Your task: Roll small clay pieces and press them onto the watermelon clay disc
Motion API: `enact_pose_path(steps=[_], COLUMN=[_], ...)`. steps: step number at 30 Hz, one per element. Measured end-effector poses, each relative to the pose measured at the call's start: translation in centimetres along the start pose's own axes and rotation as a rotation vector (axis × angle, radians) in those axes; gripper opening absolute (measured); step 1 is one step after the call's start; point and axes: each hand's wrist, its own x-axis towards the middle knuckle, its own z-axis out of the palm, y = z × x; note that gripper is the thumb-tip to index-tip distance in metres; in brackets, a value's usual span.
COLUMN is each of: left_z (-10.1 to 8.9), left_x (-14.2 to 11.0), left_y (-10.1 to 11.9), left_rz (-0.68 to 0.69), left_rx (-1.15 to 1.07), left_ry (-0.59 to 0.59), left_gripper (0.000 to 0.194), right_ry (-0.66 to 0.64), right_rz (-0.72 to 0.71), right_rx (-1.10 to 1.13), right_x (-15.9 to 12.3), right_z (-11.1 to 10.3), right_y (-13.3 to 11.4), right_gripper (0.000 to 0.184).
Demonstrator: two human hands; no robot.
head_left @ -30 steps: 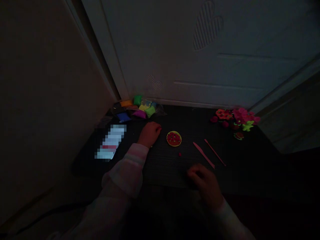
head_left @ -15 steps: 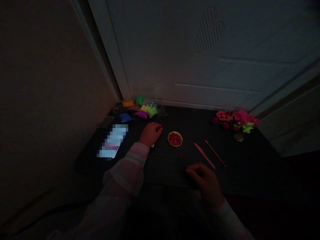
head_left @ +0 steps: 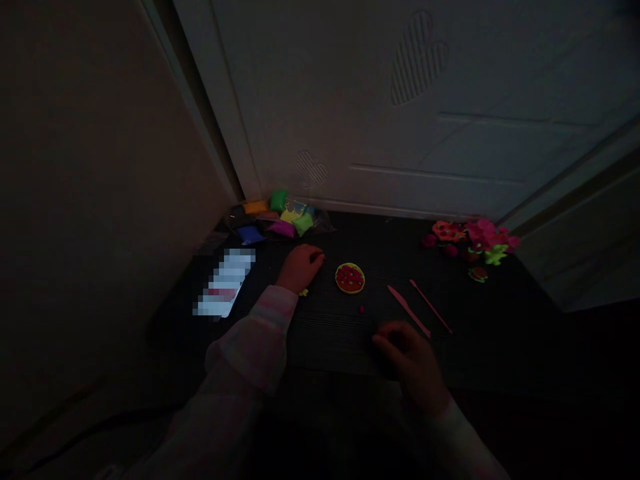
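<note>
1 yellow-rimmed disc (head_left: pixel 350 278) is lying on the desk (head_left: pixel 330 340), nearer left hand (head_left: pixel 301 268) than right hand (head_left: pixel 413 360). Both grips are being curled; pinching cannot be told. Light, steady pressure is being advised.

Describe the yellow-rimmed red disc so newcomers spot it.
On the dark table, look just right of the left hand. The round red disc there has a speckled top; unlike the tiny red ball nearby, it has a yellow rim.
</note>
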Motion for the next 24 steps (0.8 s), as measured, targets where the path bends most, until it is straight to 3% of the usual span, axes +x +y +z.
enact_pose_path(steps=[7,9,11,16,18,21,24], left_z=[0.1,0.0,-0.4,-2.0,-2.3,-1.9,-0.7], left_x=[0.0,0.1,-0.1,-3.0,-5.2,-8.5,-10.5], left_y=[0.0,0.1,0.5,3.8,5.5,7.3,7.6], left_rz=[-0.003,-0.002,0.0,0.047,0.09,0.087,0.014], left_rx=[-0.012,-0.019,-0.026,-0.067,-0.221,-0.464,-0.637], left_ry=[0.027,0.053,0.097,0.194,0.125,-0.136,-0.216], left_gripper=[0.019,0.017,0.018,0.021,0.02,0.021,0.025], right_ry=[-0.057,-0.057,-0.035,-0.001,-0.028,-0.032,-0.007], right_rz=[-0.01,-0.018,-0.011,0.06,0.091,0.083,0.068], right_rx=[-0.131,-0.124,-0.067,0.185,0.16,0.104,0.132], right_x=[-0.2,-0.1,-0.1,-0.1,-0.1,0.0,0.2], right_z=[-0.5,-0.4,-0.2,0.1,0.1,0.4,1.3], right_y=[-0.1,-0.1,0.0,-0.2,-0.5,-0.9,-1.1], right_gripper=[0.031,0.027,0.017,0.022,0.018,0.019,0.021])
